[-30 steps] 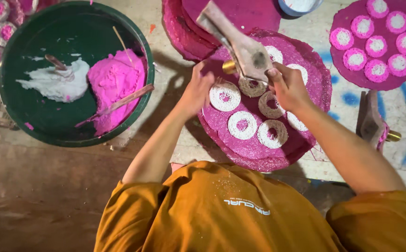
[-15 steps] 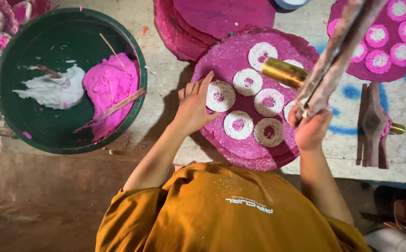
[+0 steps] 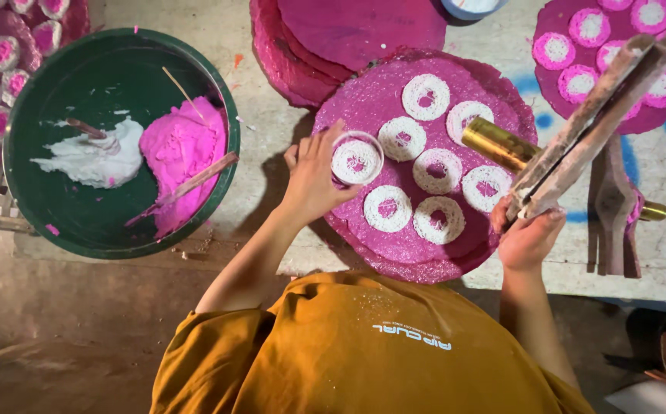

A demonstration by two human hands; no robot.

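My left hand curled its fingers around a small round ring mould sitting on a lacy white disc with a pink centre, at the left edge of the rough, glittery pink mat. My right hand gripped the handles of a long wooden press, its brass cylinder lying over the mat. Beside my left arm sat the green basin, holding soft white and pink dough.

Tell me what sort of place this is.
Probably a small handmade food or sweets workshop: a green basin holds white and pink paste, round pink trays carry white-and-pink rings, and the right hand lifts a wooden press.
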